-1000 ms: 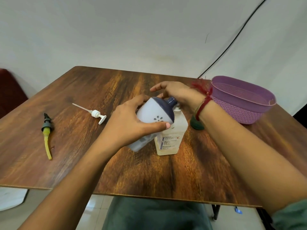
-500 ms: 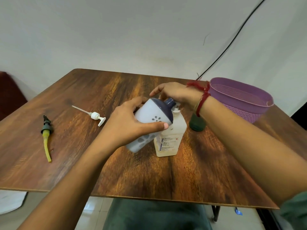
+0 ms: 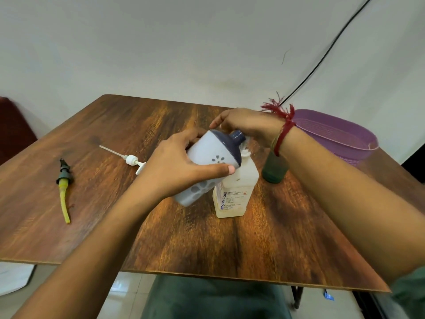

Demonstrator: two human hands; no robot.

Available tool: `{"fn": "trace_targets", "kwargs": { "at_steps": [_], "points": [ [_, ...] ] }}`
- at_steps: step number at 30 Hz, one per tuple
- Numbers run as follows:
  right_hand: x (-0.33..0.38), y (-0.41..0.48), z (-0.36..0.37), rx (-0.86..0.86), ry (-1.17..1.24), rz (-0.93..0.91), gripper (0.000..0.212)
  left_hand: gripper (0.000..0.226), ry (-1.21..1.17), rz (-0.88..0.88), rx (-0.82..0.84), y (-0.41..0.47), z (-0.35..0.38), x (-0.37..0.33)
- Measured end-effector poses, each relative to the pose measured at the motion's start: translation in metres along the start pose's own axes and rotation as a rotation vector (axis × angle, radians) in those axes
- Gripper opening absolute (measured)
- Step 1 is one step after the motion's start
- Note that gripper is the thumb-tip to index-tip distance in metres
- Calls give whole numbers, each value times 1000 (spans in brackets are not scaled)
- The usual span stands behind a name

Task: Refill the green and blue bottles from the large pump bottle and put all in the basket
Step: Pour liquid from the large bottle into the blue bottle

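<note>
**Wooden table: blue bottle refill in hand**

On the table my left grip wraps the blue bottle, tilted, its neck beside the large bottle mouth. My right grip curls over both necks; I cannot tell what it pinches. Next, I judge, the mouths need lining up. The green bottle stands under my right wrist, contents unclear. The basket beyond shows nothing inside.

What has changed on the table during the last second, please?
Nothing has visibly changed. The left hand still grips the tilted blue-topped bottle, its neck by the mouth of the large bottle. The right hand stays over both necks. The green bottle, pump head, yellow-tubed nozzle and purple basket lie as before.
</note>
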State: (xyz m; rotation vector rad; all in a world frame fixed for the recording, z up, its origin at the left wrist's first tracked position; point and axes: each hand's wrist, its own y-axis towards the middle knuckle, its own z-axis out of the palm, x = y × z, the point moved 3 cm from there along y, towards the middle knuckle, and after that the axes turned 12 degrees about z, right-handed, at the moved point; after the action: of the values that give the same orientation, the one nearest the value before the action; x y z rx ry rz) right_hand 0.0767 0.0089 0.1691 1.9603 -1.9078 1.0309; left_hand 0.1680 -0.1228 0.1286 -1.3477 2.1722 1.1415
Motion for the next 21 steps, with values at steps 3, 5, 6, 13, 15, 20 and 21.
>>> {"fn": "trace_targets", "kwargs": {
  "at_steps": [3,5,6,13,15,20,21],
  "points": [
    [-4,4,2,12,66,35,28,79,28,-5,0,1,-1,0],
    [-12,7,8,21,161,67,31,75,14,-4,19,-2,3,2],
    [-16,7,10,26,198,73,33,74,-1,-3,21,-4,6,3],
    [-6,7,0,50,80,19,30,78,-36,-20,14,4,1,1],
    [-11,7,2,63,149,42,29,77,-34,-29,27,5,2,2],
    [-15,10,8,54,156,51,32,73,-51,-41,41,1,4,4],
    [-11,11,7,65,107,41,31,73,-55,-42,39,2,2,3]
  ]
}}
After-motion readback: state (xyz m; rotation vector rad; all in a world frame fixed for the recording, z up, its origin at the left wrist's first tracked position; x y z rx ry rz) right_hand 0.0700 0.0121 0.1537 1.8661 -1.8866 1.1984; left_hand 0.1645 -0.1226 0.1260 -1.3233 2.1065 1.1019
